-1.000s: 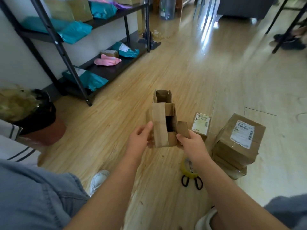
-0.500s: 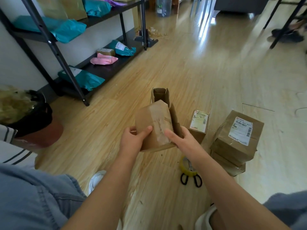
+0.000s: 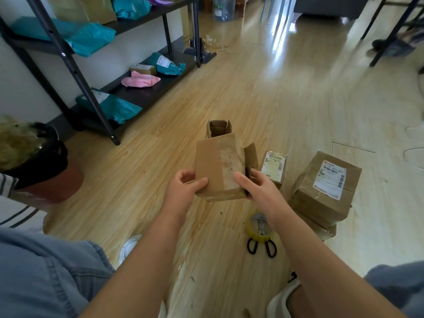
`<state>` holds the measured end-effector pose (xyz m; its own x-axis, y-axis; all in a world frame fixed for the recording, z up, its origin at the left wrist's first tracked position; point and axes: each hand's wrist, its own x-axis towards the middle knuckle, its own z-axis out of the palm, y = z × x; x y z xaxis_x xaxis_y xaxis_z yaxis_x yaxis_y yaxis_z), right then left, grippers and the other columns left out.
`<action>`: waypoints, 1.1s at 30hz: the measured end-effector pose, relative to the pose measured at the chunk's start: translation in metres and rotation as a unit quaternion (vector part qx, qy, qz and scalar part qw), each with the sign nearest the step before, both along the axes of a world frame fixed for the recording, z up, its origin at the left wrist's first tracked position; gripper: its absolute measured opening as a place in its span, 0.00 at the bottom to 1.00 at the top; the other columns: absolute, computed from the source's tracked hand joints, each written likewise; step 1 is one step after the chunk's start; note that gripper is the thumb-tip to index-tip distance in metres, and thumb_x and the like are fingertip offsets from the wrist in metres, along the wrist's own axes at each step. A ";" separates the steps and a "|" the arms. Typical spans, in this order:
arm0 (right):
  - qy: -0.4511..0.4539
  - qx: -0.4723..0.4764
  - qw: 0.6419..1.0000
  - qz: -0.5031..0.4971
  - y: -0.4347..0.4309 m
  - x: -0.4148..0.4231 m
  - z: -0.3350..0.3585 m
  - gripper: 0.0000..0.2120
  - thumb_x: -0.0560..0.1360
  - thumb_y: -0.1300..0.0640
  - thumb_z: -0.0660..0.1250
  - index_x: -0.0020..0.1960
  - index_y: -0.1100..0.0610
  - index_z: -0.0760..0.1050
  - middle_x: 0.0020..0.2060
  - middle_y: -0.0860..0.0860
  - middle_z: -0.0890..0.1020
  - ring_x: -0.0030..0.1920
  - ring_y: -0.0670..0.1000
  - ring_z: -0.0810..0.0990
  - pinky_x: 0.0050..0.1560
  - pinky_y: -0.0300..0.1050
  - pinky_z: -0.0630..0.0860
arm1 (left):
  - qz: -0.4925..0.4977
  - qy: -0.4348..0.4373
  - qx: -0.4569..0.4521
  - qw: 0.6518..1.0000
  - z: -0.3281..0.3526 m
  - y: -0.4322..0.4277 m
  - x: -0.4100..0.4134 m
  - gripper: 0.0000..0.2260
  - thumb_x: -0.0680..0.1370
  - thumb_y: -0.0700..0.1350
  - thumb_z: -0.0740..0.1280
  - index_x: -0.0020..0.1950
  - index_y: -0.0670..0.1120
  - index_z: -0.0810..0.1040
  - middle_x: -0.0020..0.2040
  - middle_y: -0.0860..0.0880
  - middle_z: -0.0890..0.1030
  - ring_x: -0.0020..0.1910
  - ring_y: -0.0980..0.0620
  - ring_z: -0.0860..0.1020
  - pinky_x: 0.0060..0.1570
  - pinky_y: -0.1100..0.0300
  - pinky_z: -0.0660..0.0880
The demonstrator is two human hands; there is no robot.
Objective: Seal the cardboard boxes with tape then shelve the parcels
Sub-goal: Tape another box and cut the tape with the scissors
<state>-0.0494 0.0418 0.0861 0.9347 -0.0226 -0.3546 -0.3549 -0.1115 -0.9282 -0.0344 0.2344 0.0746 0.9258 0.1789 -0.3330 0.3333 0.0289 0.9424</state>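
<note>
While my left hand (image 3: 183, 190) pinches the cardboard box (image 3: 215, 164) at its seven o'clock corner, thumb on top, my right hand (image 3: 259, 191) clasps the four o'clock edge. Held above the floor (image 3: 252, 99) at twelve o'clock, it seems light and stiff, flaps (image 3: 251, 154) loose: corners grip best.

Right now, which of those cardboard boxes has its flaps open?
The unlabelled box between left hand and right hand: its flaps stick out. The small labelled box and large labelled box are taped shut.
</note>
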 end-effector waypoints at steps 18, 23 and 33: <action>-0.064 -0.045 0.996 0.036 -0.012 0.005 0.013 0.13 0.77 0.47 0.71 0.60 0.40 0.75 0.55 0.42 0.80 0.54 0.41 0.77 0.48 0.37 0.71 | -0.095 0.019 -0.046 0.994 0.007 0.004 -0.004 0.21 0.78 0.64 0.62 0.64 0.54 0.79 0.59 0.50 0.79 0.54 0.46 0.81 0.57 0.53 0.75; -0.062 -0.084 0.994 -0.031 -0.008 0.007 0.014 0.23 0.77 0.41 0.68 0.68 0.50 0.75 0.52 0.43 0.80 0.52 0.42 0.77 0.45 0.38 0.72 | -0.245 0.021 0.006 0.969 0.004 0.004 -0.004 0.36 0.65 0.64 0.75 0.71 0.58 0.71 0.62 0.56 0.78 0.60 0.53 0.77 0.62 0.54 0.73; -0.101 -0.132 0.982 -0.086 -0.009 0.011 0.017 0.16 0.81 0.54 0.65 0.69 0.49 0.75 0.50 0.45 0.79 0.50 0.46 0.78 0.52 0.45 0.79 | -0.082 0.073 -0.093 0.990 -0.008 0.014 -0.001 0.22 0.68 0.59 0.76 0.57 0.50 0.82 0.48 0.51 0.81 0.45 0.51 0.77 0.48 0.57 0.75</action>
<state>-0.0388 0.0325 0.1033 0.9599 -0.2524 -0.1224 -0.2003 -0.3116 -0.9288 -0.0351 0.2480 0.0666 0.8769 -0.0471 -0.4783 0.4801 0.1313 0.8673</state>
